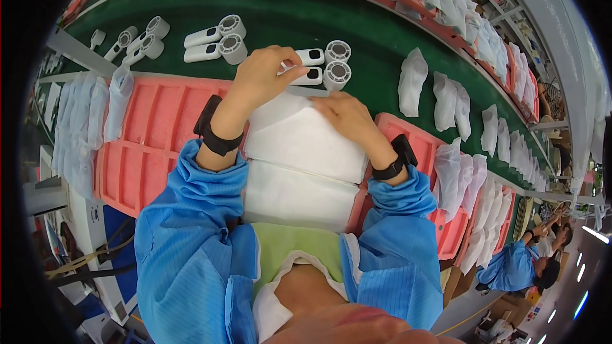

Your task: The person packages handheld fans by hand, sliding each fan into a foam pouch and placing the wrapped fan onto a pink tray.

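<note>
Item 1: green conveyor belt point(357, 32), curving from upper left to right of the frame. It carries white handheld fans in pairs: 1 pair at upper centre-left point(215, 40), more at upper left point(137, 41), and 1 pair at centre point(325, 65) just beyond the hands.

Item 2: white foam pouches point(446, 99), lying singly on the belt at right; others stand in rows along the far right edge and at left point(86, 121).

Item 3: pink moulded trays point(153, 134), left and right of centre on the near surface, partly covered by the forearms and the pouch stack.

Item 4: stack of white foam pouches point(299, 159), centre of the frame, between the wrists and just short of the belt edge.

Item 5: left hand point(261, 76), fingers curled and pressed together, pinching at the handle of the centre fan pair; the exact grip is hidden behind the knuckles.

Item 6: right hand point(347, 114), fingers together and fairly flat, resting on the top far edge of the stack.

Item 7: black wristbands on both wrists, blue sleeves below.

Item 8: another person in blue point(516, 264), lower right, small and hard to make out.
</note>
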`<action>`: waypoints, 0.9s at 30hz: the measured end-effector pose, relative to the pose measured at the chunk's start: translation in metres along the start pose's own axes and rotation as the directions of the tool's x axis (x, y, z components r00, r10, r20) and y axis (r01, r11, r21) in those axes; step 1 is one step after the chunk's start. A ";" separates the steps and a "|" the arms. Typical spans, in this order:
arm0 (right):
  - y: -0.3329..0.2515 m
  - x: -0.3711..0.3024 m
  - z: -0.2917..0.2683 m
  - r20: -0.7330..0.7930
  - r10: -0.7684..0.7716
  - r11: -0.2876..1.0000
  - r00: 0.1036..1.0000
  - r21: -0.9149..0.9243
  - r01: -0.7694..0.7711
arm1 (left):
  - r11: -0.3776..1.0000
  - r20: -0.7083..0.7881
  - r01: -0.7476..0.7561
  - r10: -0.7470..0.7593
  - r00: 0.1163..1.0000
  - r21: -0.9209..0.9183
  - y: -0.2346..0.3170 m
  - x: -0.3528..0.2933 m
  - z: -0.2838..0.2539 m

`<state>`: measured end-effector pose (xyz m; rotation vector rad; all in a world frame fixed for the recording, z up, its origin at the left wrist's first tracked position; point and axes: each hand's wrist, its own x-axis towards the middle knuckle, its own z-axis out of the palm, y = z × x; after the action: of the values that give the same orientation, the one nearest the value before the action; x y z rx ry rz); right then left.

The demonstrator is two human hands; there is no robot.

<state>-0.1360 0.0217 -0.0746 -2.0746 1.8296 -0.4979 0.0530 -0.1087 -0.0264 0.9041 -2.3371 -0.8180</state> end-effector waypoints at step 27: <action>-0.030 -0.030 -0.073 -0.237 0.213 0.403 0.948 0.905 0.136 | 0.694 0.176 0.103 0.035 0.984 -0.713 0.041 -0.015 -0.001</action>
<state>-0.1474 0.0537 0.0025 -1.1601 1.1850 -1.5099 0.0459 -0.0738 -0.0010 0.5263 -1.8384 -1.7304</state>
